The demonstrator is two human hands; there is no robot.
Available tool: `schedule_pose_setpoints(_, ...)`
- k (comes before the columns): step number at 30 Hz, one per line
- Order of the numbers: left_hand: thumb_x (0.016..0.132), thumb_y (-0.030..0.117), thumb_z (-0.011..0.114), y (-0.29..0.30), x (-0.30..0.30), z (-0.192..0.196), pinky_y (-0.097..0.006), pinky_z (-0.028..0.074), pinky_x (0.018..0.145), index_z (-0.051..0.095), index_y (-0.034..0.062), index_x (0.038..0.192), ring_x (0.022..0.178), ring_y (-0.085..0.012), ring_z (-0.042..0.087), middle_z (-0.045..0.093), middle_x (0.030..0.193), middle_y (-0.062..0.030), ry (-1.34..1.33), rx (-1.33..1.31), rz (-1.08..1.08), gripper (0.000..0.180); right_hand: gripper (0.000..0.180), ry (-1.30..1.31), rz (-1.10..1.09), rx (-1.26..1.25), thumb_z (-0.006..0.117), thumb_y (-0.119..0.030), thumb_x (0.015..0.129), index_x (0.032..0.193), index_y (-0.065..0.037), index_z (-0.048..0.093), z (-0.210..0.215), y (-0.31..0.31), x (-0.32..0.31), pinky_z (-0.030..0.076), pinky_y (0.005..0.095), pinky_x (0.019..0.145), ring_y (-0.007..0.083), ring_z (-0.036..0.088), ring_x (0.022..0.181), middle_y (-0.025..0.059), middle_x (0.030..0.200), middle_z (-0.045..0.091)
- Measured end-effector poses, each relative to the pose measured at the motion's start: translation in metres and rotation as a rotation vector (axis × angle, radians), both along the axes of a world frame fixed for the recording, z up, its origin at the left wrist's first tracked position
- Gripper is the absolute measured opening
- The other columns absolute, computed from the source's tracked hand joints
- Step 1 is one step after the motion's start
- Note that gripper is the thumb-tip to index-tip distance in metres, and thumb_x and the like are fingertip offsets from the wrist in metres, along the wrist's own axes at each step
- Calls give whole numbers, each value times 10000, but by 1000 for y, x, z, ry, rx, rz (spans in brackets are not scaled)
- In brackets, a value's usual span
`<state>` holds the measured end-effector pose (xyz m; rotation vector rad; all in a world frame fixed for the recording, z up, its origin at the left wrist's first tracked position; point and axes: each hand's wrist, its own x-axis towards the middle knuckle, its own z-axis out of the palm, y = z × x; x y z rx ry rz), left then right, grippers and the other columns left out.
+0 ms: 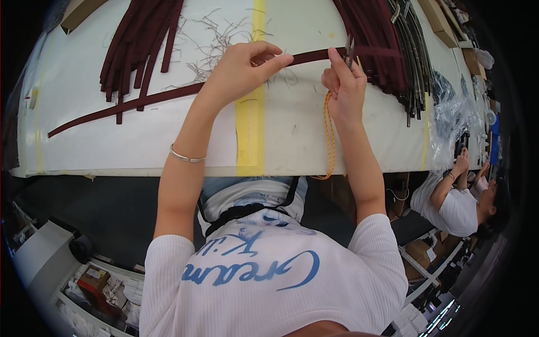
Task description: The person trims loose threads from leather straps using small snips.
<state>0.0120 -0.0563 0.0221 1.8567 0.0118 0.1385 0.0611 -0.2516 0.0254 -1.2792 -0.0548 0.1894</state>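
Note:
A long maroon fabric strip [151, 98] stretches across the white table, its left end lying on the surface. My left hand [241, 70] pinches this strip between thumb and fingers near the middle. In my right hand [345, 87] is a small pair of thread snips [350, 53], blades pointing away from me, right by the strip. A looped orange cord [328, 135] hangs below that hand to the table edge. Whether the right fingers also grip the strip is hard to make out. Loose thread ends [219, 50] lie scattered beyond my left hand.
Bundles of maroon strips lie at the far left [140, 45] and far right [373, 45], with dark strips [415, 62] beside the right one. Yellow tape [250, 135] crosses the table [303, 146]. Clear plastic [455, 112] sits at right; another person [455, 196] works beyond.

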Motion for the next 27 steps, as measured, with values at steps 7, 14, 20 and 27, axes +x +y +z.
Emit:
schedule_pose_setpoints(7,914,212,615,-7,4,-5,-204,425,589,655,-1,973,642,-49,534,620,752,-11,184,-74,-103,225,445,-50,8,-23,700,-188,867,549,-160,390,0,-4,0,128,258,466,35,174,455,-90,487,264)
schedule_pose_setpoints(14,897,116,538,-2,0,5,-227,460,625,661,-24,929,668,-87,581,643,762,-36,186,-158,-77,190,385,-65,-4,-75,690,-219,880,580,-137,464,3,-7,0,126,260,466,35,176,464,-95,494,269)
schedule_pose_setpoints(20,879,40,582,-3,-1,2,-187,420,633,570,-10,1105,681,-48,510,606,825,-20,-1,-350,-100,231,279,-441,-47,-747,719,-262,849,724,-36,615,5,6,-21,247,245,419,68,331,415,-33,471,414)
schedule_pose_setpoints(27,862,-4,573,-4,1,-1,-217,406,596,525,2,1129,699,-66,523,642,822,-41,-60,-358,-82,271,238,-750,-52,-962,727,-235,825,778,-29,618,-1,6,-27,313,288,385,155,436,361,66,490,519)
